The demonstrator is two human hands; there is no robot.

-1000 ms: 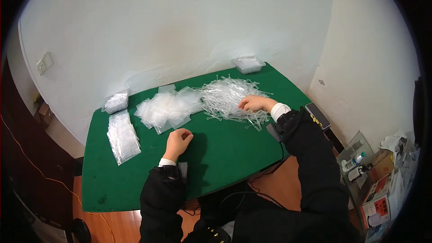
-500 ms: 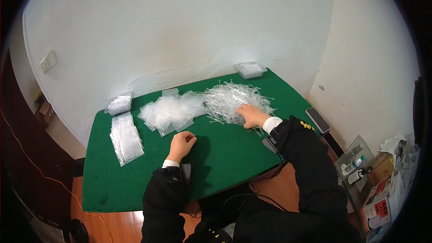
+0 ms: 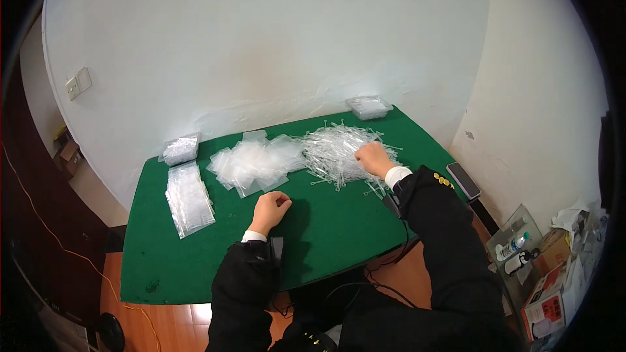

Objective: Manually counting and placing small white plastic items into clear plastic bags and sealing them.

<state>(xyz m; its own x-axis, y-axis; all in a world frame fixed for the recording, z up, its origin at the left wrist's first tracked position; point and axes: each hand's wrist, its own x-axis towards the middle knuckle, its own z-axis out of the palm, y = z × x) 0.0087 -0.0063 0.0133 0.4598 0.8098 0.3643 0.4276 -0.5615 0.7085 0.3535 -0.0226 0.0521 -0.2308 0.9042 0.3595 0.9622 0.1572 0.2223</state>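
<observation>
A loose heap of clear thin plastic sticks with small looped ends (image 3: 336, 146) lies on the green-covered table (image 3: 326, 241). At its right side is my right hand (image 3: 375, 159), fingers curled in over the sticks; what they pinch, if anything, is hidden. Left of the heap spreads a pile of clear flat plastic bags (image 3: 254, 163). Just in front of these bags my left hand (image 3: 270, 212) hovers or rests, I cannot tell which. Its fingers are closed, thumb against them, and nothing shows in them. Farther left lies a stack of filled clear bags (image 3: 189, 199).
At the back left corner stands a clear tub of white-looking pieces (image 3: 179, 148); a similar tub (image 3: 370, 107) is at the back right. Beyond the right edge are a dark oblong device (image 3: 463, 180) and a glass shelf with bottles (image 3: 515, 248). A wall borders the back.
My right hand's fingers, earlier spread over the heap, are now curled in, and the hand sits slightly farther right. My left hand keeps its pose. The whole view has shifted a little.
</observation>
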